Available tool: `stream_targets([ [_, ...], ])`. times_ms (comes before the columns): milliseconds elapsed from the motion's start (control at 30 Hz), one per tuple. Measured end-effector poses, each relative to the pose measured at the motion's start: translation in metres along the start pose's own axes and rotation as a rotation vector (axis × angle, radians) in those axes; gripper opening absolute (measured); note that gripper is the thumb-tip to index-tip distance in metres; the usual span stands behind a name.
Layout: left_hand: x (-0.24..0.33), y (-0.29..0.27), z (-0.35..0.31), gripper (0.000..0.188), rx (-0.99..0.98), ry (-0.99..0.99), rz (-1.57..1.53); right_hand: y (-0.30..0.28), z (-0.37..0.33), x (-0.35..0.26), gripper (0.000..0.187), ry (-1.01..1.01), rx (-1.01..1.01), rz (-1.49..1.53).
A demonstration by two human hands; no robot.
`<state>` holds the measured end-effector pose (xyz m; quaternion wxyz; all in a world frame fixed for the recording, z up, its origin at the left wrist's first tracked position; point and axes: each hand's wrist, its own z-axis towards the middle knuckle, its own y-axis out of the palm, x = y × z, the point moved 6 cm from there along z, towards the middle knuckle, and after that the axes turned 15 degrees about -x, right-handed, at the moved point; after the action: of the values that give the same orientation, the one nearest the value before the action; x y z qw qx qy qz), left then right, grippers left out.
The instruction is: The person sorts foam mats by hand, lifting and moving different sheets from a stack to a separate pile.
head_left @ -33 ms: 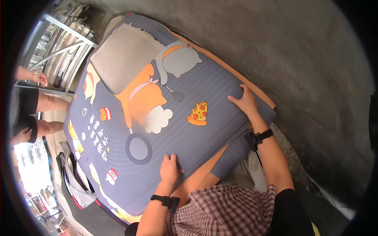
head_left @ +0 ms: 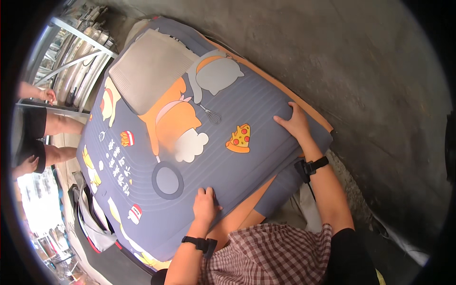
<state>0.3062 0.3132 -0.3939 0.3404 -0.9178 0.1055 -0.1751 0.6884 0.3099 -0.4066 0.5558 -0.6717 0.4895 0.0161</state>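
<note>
Already the blue-grey, cartoon-printed fabric cover (head_left: pixel 213 154) lies smooth beyond my left hand (head_left: pixel 204 204), fingers curled, pinch unclear, and spread-fingered right hand (head_left: pixel 296 123), but one blue-grey fabric flap (head_left: pixel 279 190) hangs loose below.

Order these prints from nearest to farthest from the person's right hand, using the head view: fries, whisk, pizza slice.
From the right hand:
1. Pizza slice: left of the hand, slightly lower.
2. Whisk: farther left, slightly higher.
3. Fries: farthest left.
</note>
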Motion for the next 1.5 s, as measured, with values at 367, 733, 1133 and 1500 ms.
stream_targets([
  [367, 0.003, 0.001, 0.004, 0.050, -0.093, -0.081, 0.014, 0.017, 0.014, -0.031, 0.087, 0.019, 0.185, -0.269],
  [733, 0.001, 0.006, 0.010, 0.014, -0.150, -0.204, 0.031, 0.018, 0.018, -0.029, 0.084, -0.023, 0.197, -0.237],
  [1133, -0.008, 0.021, 0.015, 0.023, -0.130, -0.149, 0.094, 0.021, 0.018, -0.026, 0.075, 0.001, 0.196, -0.114],
  [1500, -0.005, 0.003, 0.005, 0.058, 0.014, -0.033, 0.055, 0.013, -0.096, 0.002, 0.056, -0.238, 0.601, 0.191],
])
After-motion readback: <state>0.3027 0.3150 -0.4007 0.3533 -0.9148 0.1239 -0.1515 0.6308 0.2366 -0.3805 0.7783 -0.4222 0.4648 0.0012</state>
